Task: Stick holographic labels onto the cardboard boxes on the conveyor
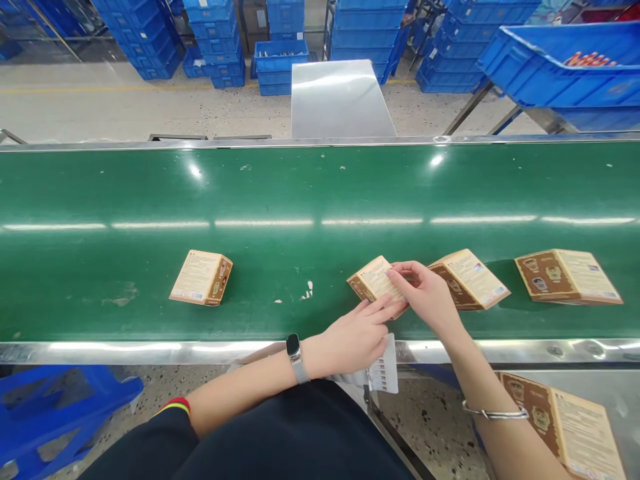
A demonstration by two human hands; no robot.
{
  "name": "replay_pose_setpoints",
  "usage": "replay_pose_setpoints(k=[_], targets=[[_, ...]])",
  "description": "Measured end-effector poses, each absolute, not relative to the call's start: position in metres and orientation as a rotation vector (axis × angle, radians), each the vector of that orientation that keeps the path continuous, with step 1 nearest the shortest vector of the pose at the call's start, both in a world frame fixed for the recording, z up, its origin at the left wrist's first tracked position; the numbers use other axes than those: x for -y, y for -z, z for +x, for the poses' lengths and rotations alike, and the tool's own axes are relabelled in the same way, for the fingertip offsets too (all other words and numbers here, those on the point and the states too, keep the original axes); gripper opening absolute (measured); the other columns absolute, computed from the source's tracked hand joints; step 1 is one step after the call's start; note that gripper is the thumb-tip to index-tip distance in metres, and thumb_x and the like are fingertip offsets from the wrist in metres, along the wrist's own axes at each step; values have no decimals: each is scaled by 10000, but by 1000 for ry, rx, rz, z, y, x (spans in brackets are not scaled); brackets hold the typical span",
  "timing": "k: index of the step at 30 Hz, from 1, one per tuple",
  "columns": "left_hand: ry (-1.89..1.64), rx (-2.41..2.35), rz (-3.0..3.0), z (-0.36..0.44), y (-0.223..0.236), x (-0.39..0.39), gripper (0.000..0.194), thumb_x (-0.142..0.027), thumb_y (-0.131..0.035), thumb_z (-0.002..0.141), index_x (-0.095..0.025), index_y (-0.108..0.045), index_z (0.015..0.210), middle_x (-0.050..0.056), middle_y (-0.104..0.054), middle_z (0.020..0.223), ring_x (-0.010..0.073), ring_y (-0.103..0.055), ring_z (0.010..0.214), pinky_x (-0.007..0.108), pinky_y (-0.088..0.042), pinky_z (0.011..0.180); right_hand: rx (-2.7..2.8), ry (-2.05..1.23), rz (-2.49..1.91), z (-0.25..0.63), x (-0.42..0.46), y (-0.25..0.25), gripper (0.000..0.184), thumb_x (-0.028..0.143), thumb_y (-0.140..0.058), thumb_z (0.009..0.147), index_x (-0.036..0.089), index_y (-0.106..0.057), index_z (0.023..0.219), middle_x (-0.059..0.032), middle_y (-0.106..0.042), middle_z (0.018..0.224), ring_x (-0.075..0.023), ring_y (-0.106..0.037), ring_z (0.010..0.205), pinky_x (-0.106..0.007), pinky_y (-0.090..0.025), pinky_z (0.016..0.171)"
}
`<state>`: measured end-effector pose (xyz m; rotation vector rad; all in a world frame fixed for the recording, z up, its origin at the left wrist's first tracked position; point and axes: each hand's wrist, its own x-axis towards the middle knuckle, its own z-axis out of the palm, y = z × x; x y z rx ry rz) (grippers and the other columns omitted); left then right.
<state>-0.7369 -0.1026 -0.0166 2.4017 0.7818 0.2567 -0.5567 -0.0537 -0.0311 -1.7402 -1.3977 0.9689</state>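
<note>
A small brown and cream cardboard box lies tilted on the green conveyor belt. My left hand reaches in from below, with its index and middle fingers stretched over the box's front. A white sheet of small labels hangs below its curled lower fingers; the grip itself is hidden. My right hand is closed at the box's upper right, thumb and fingertips pressed on its cream face. Anything tiny under those fingertips is hidden. Just right of my right hand lies a similar box.
More such boxes lie on the belt, one at left and one at far right. Another box sits on a metal surface at lower right. A blue stool stands lower left. Blue crates and a metal plate are beyond the belt.
</note>
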Motion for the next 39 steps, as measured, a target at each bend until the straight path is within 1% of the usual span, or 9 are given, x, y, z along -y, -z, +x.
replay_pose_setpoints(k=[4,10,13,17,23,26,28,32,39], targets=[[-272,-759,2411,-728,22,99,307,-117,-431,976,-76,-710,1099,117,-307,1631,258,-216,1531,410,-289,1255,1274,-832,-1768,-556,49,45,530,640,-752,663,228,-567,941,-98,-708,986,-233,-665,742,-375,-528,666],[-451,-729,2053,-730,15,92,276,-93,-499,930,-150,-615,685,136,-437,1567,300,-342,1488,429,-277,1242,1182,-806,-1737,-544,33,45,535,748,-563,781,226,-552,899,-110,-718,878,-271,-694,751,-427,-567,675],[-641,-870,1669,-755,4,95,294,-162,-548,911,-187,-502,622,80,-719,1194,242,-642,1177,339,-487,1028,1225,-747,-1672,-536,55,16,484,697,-589,829,235,-603,971,-110,-724,1023,-286,-693,965,-466,-546,879],[-759,-1133,1461,-804,-7,105,336,-348,-413,1003,-186,-495,720,6,-656,737,156,-634,708,251,-493,648,1488,-999,-1433,-542,104,-14,385,560,-693,860,269,-648,1109,-87,-723,1106,-265,-694,1021,-397,-576,878],[-905,-1393,1384,-852,-8,125,295,-326,-406,1000,-152,-546,1193,127,-699,1142,251,-684,1053,349,-548,849,1458,-1249,-1299,-601,129,-1,381,443,-701,908,251,-593,1220,-26,-689,845,-188,-701,760,-255,-582,643],[-1100,-1629,1857,-855,-12,137,451,-236,-530,957,-204,-429,1395,152,-526,1466,292,-452,1412,470,-404,1127,1474,-1246,-1326,-626,125,3,381,498,-679,909,225,-635,1171,16,-594,675,-167,-640,626,-238,-535,563],[-1072,-1537,2198,-851,-17,143,424,-235,-546,977,-230,-452,1390,127,-551,1456,270,-451,1418,478,-345,1179,1541,-1327,-1323,-636,124,1,408,523,-655,917,217,-639,1186,21,-581,637,-175,-631,614,-252,-534,566],[-951,-1361,2156,-844,-22,149,289,-414,-542,1000,-206,-600,1191,66,-749,1037,197,-715,935,311,-558,840,1630,-1498,-1309,-646,125,-6,439,566,-622,922,217,-647,1188,0,-661,636,-214,-676,658,-291,-567,595],[-747,-1376,1914,-859,-16,153,214,-357,-591,984,-200,-686,874,-26,-734,750,106,-642,618,202,-435,577,1796,-1436,-1217,-654,119,-25,296,526,-679,886,243,-731,952,-58,-767,864,-244,-741,776,-327,-630,700]])
